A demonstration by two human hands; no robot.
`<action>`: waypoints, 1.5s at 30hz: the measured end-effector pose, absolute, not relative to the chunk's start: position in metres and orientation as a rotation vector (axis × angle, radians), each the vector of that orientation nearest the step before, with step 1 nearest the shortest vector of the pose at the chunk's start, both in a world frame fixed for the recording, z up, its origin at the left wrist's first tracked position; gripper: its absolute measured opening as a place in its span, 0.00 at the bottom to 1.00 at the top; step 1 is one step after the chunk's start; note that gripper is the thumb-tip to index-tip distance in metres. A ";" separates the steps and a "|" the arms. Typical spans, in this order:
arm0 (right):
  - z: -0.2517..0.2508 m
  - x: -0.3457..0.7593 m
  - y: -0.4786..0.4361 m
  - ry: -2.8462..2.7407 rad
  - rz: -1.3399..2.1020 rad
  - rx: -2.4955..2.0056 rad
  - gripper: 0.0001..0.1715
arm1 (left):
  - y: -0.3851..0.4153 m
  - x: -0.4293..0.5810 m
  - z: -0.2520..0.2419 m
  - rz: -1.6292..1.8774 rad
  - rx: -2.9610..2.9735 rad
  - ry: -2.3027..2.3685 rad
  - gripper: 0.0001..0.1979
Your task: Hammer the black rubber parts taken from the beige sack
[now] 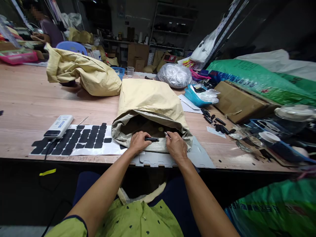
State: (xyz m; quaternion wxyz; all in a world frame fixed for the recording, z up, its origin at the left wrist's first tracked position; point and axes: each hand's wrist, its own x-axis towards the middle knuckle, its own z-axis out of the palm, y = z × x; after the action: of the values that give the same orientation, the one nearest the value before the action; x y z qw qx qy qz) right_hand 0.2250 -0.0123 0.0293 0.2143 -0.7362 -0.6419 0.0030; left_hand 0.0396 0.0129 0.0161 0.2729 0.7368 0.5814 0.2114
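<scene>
A yellow woven sack (150,95) lies on the table with its grey-lined mouth open toward me. At the mouth's lower edge, my left hand (139,142) is closed around a small black elongated piece (151,139) that sticks out to the right. Just across from it, my right hand (177,144) pinches a thin, silvery tool (166,134), too small to name, its tip pointing into the opening. The sack's inside is dark; a small yellowish round spot shows there. Under the sack mouth sits a grey flat sheet (201,154).
Left of the sack lies a white sheet with black stickers (92,136), partly under a white device with a dark display (59,126). Another yellow sack (98,75) lies behind. Rightward are loose black pieces (218,121), a cardboard box (243,100) and plastic containers (269,136). A person (50,31) sits far left.
</scene>
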 end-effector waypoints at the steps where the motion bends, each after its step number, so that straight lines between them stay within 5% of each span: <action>1: 0.025 0.228 -0.010 -1.797 -0.040 -2.077 0.15 | 0.013 0.039 0.016 0.561 1.989 1.559 0.14; 16: -0.003 0.233 -0.012 -1.820 -0.338 -2.005 0.13 | 0.007 0.030 0.022 0.513 2.087 1.406 0.11; 23: -0.004 0.234 -0.012 -1.820 -0.351 -1.990 0.14 | -0.064 0.005 0.027 0.479 2.253 1.072 0.07; 36: -0.005 0.234 -0.012 -1.824 -0.364 -1.991 0.14 | -0.154 -0.015 -0.017 0.824 2.592 1.139 0.16; 42: -0.006 0.234 -0.011 -1.828 -0.376 -2.013 0.14 | -0.190 -0.094 -0.023 1.053 2.069 1.783 0.07; 45: -0.004 0.233 -0.011 -1.830 -0.361 -2.019 0.13 | -0.192 -0.129 -0.040 1.025 1.504 2.070 0.10</action>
State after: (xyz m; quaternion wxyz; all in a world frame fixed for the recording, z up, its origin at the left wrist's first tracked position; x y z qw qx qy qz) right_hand 0.2327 -0.0114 -0.0040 0.1951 -0.7203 -0.6531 -0.1288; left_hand -0.1294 -0.1920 -0.0397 0.1914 0.5357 0.7370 0.3650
